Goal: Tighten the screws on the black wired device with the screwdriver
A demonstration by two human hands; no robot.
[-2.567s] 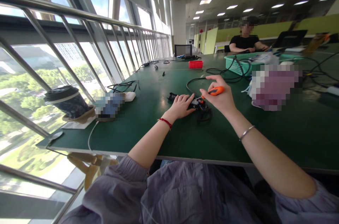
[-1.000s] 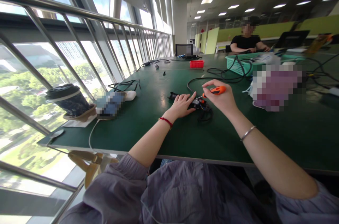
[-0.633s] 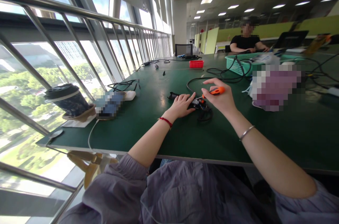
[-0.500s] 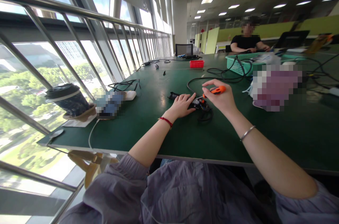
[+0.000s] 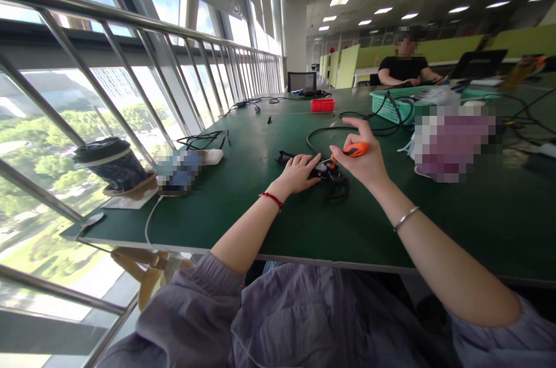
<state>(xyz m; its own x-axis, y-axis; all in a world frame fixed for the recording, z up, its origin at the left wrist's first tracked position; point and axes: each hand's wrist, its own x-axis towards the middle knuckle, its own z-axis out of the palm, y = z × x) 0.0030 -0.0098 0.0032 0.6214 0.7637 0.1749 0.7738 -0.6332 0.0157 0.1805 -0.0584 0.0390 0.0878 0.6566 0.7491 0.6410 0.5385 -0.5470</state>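
My left hand [image 5: 299, 172] lies on a small black device [image 5: 330, 174] on the green table [image 5: 260, 206], fingers pressing it down from the left. My right hand [image 5: 364, 158] grips an orange-handled screwdriver [image 5: 354, 150] whose tip points down-left at the device. The index finger of that hand is lifted and stretched out while the other fingers wrap the handle. A black cable [image 5: 324, 131] curls away from the device toward the far side.
A dark cup [image 5: 110, 166] and a blurred flat object [image 5: 180, 171] sit near the left edge by the railing. A blurred pink item [image 5: 452, 139], a teal basket [image 5: 393, 102] with cables and a red box [image 5: 321, 105] lie beyond. A person in black sits far back.
My right hand kept turning the orange screwdriver in place; its index finger has now lifted off the handle. The left hand stayed on the device.
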